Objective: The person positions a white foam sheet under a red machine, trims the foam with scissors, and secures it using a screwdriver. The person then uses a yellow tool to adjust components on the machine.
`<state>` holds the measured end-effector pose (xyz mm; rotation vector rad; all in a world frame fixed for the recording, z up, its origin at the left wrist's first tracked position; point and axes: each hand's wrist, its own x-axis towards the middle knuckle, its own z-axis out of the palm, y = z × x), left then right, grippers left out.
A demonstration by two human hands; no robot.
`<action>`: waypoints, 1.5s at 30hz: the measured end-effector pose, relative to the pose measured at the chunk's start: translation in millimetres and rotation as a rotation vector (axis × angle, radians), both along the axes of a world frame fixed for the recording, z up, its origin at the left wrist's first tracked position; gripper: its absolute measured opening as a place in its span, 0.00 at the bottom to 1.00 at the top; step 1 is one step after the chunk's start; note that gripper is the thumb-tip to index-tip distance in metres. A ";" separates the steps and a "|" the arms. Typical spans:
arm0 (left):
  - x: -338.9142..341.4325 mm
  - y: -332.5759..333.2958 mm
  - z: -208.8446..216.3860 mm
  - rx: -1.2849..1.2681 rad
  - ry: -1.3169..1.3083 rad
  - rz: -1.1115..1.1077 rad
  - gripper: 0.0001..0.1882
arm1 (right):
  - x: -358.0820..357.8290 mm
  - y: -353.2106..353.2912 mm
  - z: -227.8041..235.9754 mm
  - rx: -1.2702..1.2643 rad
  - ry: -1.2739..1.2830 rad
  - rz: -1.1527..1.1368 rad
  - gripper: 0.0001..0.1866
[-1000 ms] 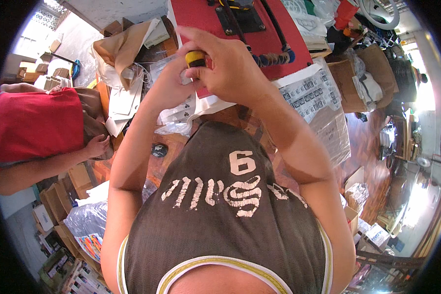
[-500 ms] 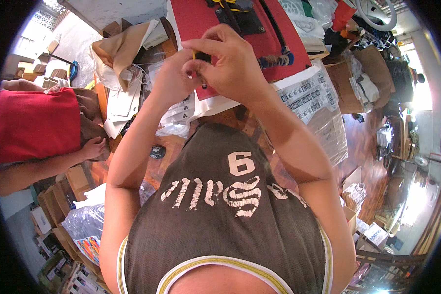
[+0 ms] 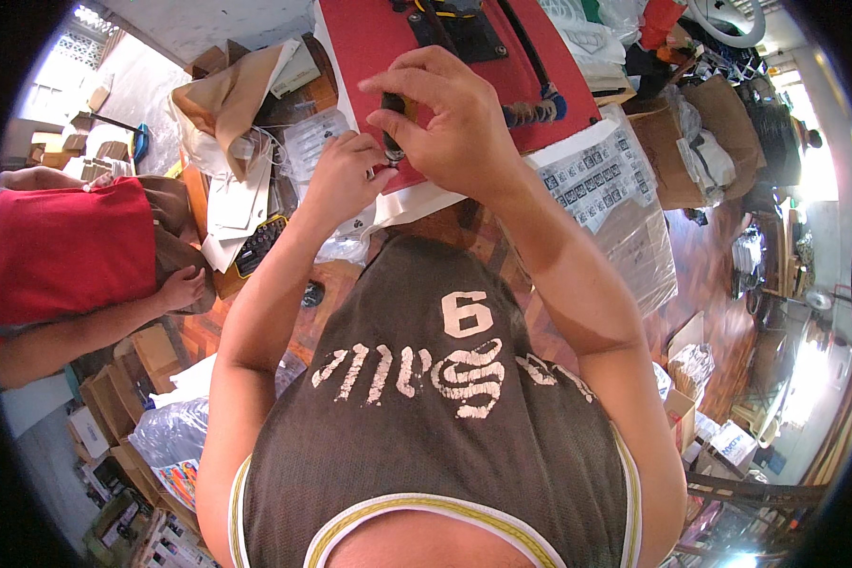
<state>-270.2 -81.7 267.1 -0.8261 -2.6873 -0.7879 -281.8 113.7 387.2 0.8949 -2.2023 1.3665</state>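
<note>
My right hand (image 3: 450, 114) is closed around a short black-and-yellow hand tool (image 3: 394, 112), which stands roughly upright; its exact kind is unclear. The lower end of the tool looks metallic and sits over the near left corner of a red board (image 3: 360, 28). Beside that end, my left hand (image 3: 346, 175) has its fingertips pinched at the board's edge; whatever they hold is too small to name. Farther back on the board lie a black plate-like fixture (image 3: 459, 38) and a long dark bar with a blue-wrapped end (image 3: 540, 109).
Printed sheets in clear plastic (image 3: 587, 185) hang at the table's right edge. To the left are a brown paper bag (image 3: 222, 104), white papers (image 3: 232, 204) and a black case with yellow edging (image 3: 260, 244). Someone in red (image 3: 76, 237) stands at the left. Cardboard boxes (image 3: 653, 151) stand right.
My left hand has moved down and slightly left, apart from my right hand. The tool in my right hand now shows more fully and upright. The black-and-yellow case has come into sight.
</note>
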 end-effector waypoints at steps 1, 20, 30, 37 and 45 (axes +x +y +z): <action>-1.0 0.3 -0.8 0.021 0.001 -0.006 0.10 | -0.6 -0.5 0.4 -0.005 0.035 0.008 0.15; -52.5 3.4 -13.4 0.096 0.002 0.139 0.11 | -63.6 9.4 18.9 -0.062 0.154 -0.213 0.20; -29.7 -14.7 -6.0 0.319 -0.026 0.212 0.21 | -31.0 186.1 49.6 -0.451 0.190 -0.733 0.16; -3.0 28.4 23.8 0.799 -0.078 0.227 0.21 | -33.2 289.6 12.3 -0.177 -0.019 -0.978 0.16; 7.9 270.8 38.3 0.180 -0.020 -0.004 0.19 | -77.1 336.7 -14.3 -0.384 -0.202 -0.633 0.16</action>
